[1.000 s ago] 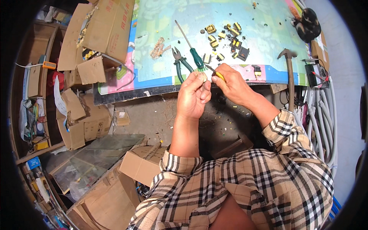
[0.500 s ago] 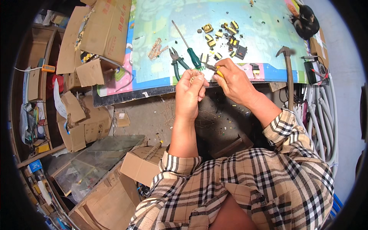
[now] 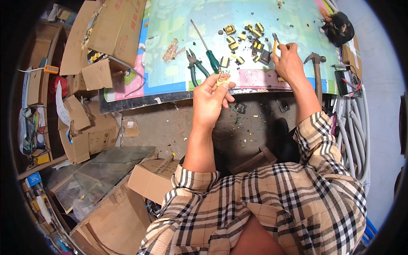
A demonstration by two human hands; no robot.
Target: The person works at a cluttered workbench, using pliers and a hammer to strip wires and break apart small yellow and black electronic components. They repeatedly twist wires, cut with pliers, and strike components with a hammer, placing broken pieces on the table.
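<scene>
Near the table's front edge, my left hand (image 3: pixel 208 102) is closed on a small yellow coil bobbin (image 3: pixel 223 80) with copper wire on it. My right hand (image 3: pixel 288 63), farther right over the table, grips yellow-handled cutting pliers (image 3: pixel 275 42) with their jaws pointing away from me. Beside the right fingers lie several yellow-and-black transformer parts (image 3: pixel 257 46). A green-handled screwdriver (image 3: pixel 211 59) and green-handled pliers (image 3: pixel 193 63) rest just beyond my left hand. A tangle of copper wire (image 3: pixel 173 50) lies at the left of the table.
A hammer (image 3: pixel 315 59) and a small meter with leads (image 3: pixel 348 82) are at the table's right edge. A dark furry animal, likely a cat (image 3: pixel 339 29), sits behind them. Cardboard boxes (image 3: pixel 117 29) stand on the left; grey tubes (image 3: pixel 356 131) stand at right. Scraps litter the floor (image 3: pixel 170 123).
My right hand has carried the cutting pliers away from the left hand, to the right and farther over the table. The left hand still holds the coil bobbin. The animal has shifted its posture.
</scene>
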